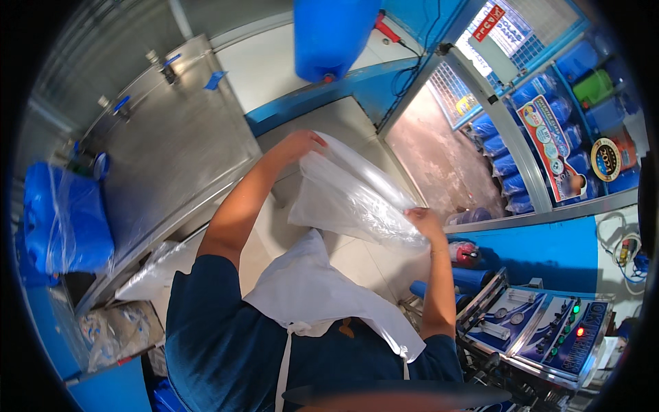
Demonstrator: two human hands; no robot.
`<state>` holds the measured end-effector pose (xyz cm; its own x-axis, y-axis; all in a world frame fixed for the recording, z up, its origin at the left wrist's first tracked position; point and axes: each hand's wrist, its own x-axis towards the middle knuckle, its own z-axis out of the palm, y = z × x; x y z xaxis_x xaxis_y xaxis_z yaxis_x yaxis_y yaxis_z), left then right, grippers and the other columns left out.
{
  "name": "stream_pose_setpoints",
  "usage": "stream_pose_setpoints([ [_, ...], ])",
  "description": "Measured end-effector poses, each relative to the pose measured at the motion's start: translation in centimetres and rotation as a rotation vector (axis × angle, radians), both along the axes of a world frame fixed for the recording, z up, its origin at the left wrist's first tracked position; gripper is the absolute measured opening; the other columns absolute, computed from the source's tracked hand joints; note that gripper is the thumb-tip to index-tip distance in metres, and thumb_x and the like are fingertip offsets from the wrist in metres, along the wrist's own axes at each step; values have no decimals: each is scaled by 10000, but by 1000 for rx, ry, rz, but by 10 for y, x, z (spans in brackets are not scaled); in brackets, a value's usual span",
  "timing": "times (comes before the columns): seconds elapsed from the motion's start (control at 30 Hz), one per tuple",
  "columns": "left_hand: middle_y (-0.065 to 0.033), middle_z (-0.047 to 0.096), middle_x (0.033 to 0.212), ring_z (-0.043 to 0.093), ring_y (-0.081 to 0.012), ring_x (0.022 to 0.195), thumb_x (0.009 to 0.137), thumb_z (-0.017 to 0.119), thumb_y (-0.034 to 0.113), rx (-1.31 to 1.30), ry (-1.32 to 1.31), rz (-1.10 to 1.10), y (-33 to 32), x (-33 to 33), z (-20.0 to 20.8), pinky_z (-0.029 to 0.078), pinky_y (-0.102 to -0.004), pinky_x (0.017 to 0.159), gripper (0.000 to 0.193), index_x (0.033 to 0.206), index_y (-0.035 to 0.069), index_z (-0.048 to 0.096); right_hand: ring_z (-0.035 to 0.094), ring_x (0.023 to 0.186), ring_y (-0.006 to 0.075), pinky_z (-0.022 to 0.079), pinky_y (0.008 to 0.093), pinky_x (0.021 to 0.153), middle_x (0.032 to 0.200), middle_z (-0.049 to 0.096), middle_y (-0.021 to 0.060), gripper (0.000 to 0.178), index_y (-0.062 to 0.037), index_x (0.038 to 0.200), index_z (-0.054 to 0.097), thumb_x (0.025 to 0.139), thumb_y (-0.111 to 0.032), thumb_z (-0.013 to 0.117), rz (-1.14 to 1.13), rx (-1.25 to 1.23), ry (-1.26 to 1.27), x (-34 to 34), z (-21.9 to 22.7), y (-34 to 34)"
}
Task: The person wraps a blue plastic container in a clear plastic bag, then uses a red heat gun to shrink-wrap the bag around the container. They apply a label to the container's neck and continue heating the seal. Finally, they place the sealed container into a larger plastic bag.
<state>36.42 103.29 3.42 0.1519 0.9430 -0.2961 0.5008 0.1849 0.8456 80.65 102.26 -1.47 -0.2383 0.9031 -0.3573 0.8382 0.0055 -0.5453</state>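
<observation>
A clear plastic bag (347,199) is stretched out in the air between my two hands. My left hand (305,145) grips its far left corner, fingers bent over the upper edge. At the right end, my right hand (425,223) pinches the same edge near the doorway. The film hangs loose and wrinkled below that edge, over the tiled floor. A white apron (309,275) covers my front, close below the bag.
At left is a steel counter (178,127) with blue-handled taps and a plastic-wrapped blue container (65,220). Another blue container (336,38) stands ahead on a ledge, beside a red heat gun or dryer (388,29). A glass door (508,117) and a control panel (535,329) are at right.
</observation>
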Motion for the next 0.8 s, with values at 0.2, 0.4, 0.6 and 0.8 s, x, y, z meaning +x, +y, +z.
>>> stream_pose_setpoints([
  [0.2,-110,654,974,651,-248,924,812,574,67,-273,-729,-36,76,46,-26,521,-411,853,284,1092,51,623,619,973,427,531,443,848,1146,551,284,406,-77,1226,572,833,-180,574,4,94,-569,-10,-56,62],
  [0.4,-152,599,1069,579,-282,1051,808,609,113,-50,627,-146,121,25,-47,493,-395,875,339,1145,139,640,591,1025,425,530,430,864,1294,381,306,363,16,1216,527,868,-86,536,3,191,-623,-31,-18,158],
  [0.6,-203,495,1134,517,-417,1058,774,584,51,94,873,155,114,17,-55,475,-464,863,377,1146,91,633,562,1033,445,482,449,911,1381,331,318,513,20,1319,455,829,-68,576,-91,563,-246,-59,-7,216],
  [0.8,-213,545,1019,572,-388,957,752,552,8,150,662,307,98,26,-63,499,-456,787,403,1151,22,607,523,1151,415,461,432,977,1403,349,303,711,1,1333,459,668,-87,695,203,220,-434,-65,-61,279],
])
